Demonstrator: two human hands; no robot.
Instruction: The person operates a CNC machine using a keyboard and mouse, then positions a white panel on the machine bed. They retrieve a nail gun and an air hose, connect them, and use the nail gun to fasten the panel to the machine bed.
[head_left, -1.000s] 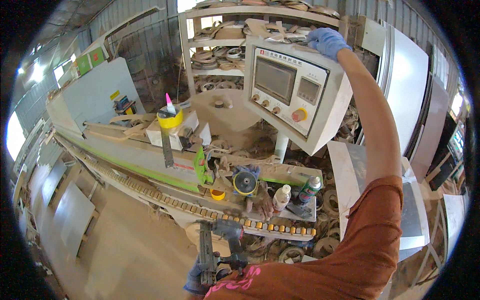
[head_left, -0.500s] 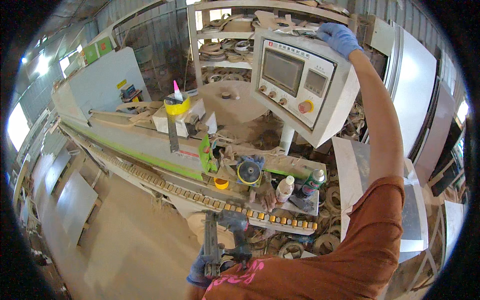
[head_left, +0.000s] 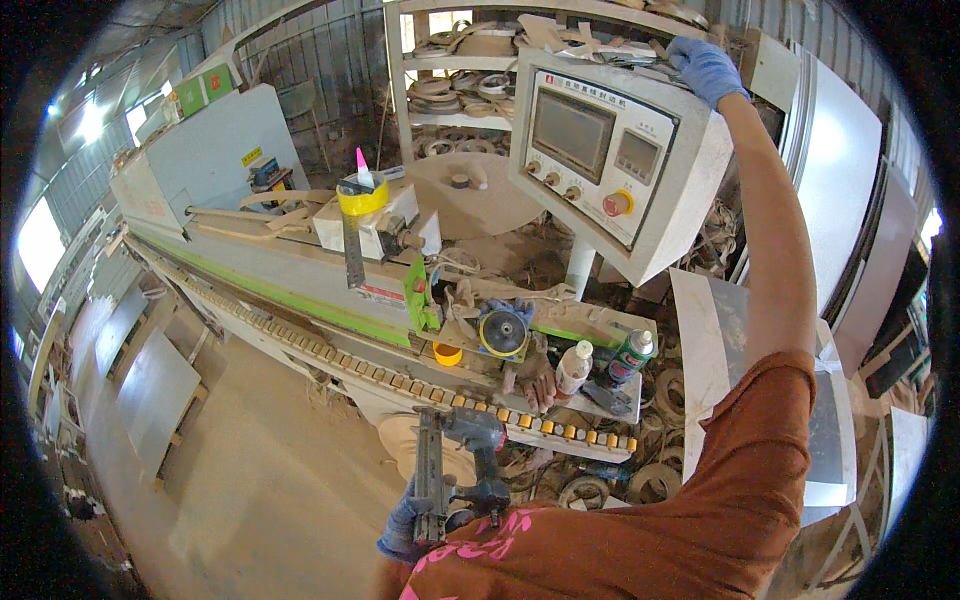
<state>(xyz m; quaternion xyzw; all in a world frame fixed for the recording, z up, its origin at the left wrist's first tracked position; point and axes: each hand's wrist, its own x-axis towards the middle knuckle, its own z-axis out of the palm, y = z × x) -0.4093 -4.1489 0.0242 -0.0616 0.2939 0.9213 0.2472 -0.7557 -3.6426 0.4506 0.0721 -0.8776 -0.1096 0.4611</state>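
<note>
Our left hand (head_left: 402,525), in a blue glove, grasps a black-and-grey pneumatic nail gun (head_left: 428,475) with a long straight magazine; the gun sits just right of that hand, in front of our rust-brown shirt (head_left: 640,540), and hides most of the fingers. Our right hand (head_left: 706,72), also blue-gloved, is raised to the top corner of a white metal control box (head_left: 610,178), beside thin grey flat pieces (head_left: 640,65); we cannot tell whether it grips anything there. Below and left of it, on the box's front, we see a dark rectangular screen (head_left: 573,133) and a round red button (head_left: 615,204) with a yellow collar. Beyond the left hand and the gun runs a row of small yellow-brown blocks (head_left: 400,381). Further from that hand, up and to its right, a whitish plastic bottle (head_left: 574,370) stands near a green spray can (head_left: 632,356), with a yellow-rimmed black disc (head_left: 503,332) to their left.
</note>
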